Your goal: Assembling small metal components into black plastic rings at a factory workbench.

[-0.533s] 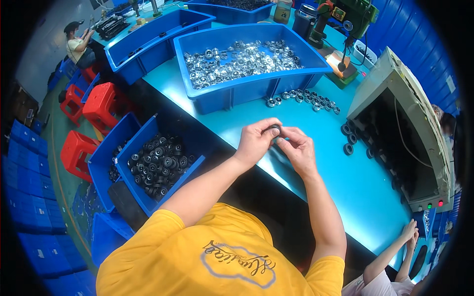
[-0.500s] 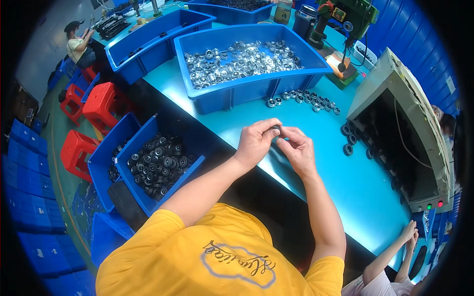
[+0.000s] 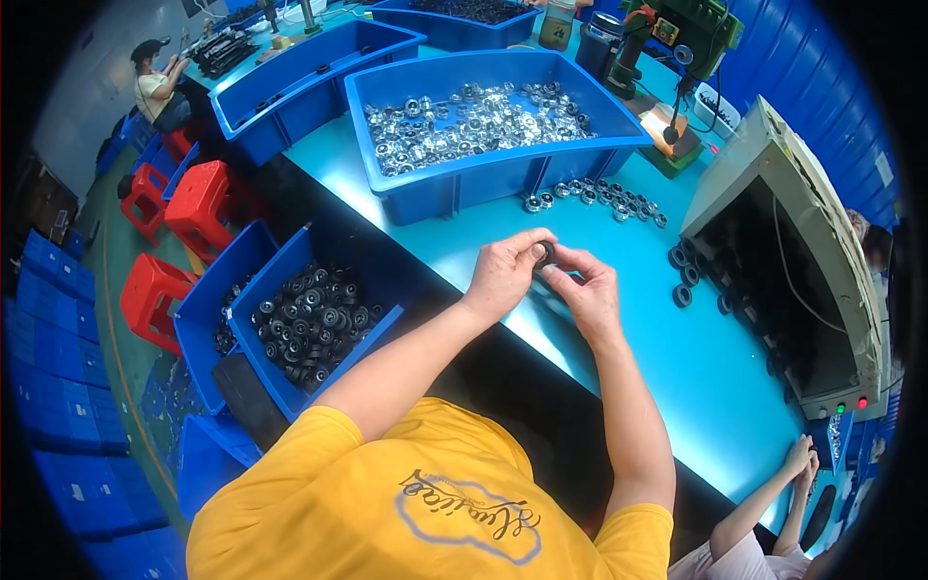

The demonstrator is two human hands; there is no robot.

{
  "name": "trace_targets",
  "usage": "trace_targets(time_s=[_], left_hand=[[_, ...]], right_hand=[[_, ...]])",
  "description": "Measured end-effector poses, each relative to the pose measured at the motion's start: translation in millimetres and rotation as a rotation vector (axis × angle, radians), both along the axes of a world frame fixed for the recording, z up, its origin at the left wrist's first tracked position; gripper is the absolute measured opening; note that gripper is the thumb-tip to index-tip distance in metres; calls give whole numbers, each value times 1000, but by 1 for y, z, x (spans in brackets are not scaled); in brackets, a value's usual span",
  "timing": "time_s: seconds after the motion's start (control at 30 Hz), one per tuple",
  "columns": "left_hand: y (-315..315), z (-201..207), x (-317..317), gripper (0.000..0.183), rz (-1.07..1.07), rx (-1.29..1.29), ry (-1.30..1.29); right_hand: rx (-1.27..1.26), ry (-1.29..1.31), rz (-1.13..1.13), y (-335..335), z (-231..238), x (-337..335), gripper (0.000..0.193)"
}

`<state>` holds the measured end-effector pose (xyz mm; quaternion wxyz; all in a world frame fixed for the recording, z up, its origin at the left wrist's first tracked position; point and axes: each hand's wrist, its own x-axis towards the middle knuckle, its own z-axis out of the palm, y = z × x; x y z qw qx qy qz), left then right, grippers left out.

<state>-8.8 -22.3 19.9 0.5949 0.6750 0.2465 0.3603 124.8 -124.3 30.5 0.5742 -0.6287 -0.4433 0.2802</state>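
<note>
My left hand point(image 3: 507, 273) and my right hand point(image 3: 584, 290) meet over the teal table point(image 3: 696, 367), fingertips pinched together on one small black ring point(image 3: 546, 254). Beyond them stands a blue bin of shiny metal rings point(image 3: 478, 126), with a short row of metal rings point(image 3: 594, 193) lying on the table in front of it. Low on my left, off the table's edge, a blue bin of black rings point(image 3: 309, 314) sits within reach.
A grey machine housing point(image 3: 783, 261) fills the right side, with a few black rings point(image 3: 682, 280) at its foot. A drill press point(image 3: 677, 58) stands at the back. Red stools point(image 3: 188, 208) line the aisle. Another person's clasped hands point(image 3: 800, 464) rest at lower right; a seated person point(image 3: 159, 82) works far left.
</note>
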Motion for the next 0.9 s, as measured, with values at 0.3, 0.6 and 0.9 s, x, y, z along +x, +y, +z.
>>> trace_targets(time_s=[0.3,0.6,0.9], left_hand=[[3,-17,2,28,-23,58,-116],[12,-9,-12,27,-164,-186,-5],[7,-15,-13,51,-253,139,2]], right_hand=[[6,-30,42,-2,-4,5,31],[-24,251,50,2,-4,6,28],[-35,508,109,3,-12,13,34]])
